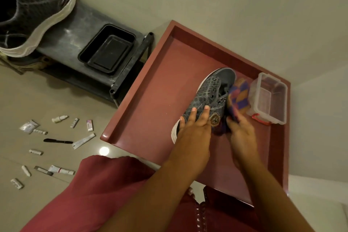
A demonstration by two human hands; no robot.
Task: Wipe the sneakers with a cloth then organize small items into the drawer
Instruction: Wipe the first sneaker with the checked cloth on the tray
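Wiping step under way: the left hand (194, 124) is pressing flat, fingers straight, on the grey sneaker (209, 98) lying in the red drawer (150, 88), near its right wall; the right hand (240, 128) is gripping the patterned cloth (238, 96) against the upper. Next, probably turning the sneaker for its unwiped sides.
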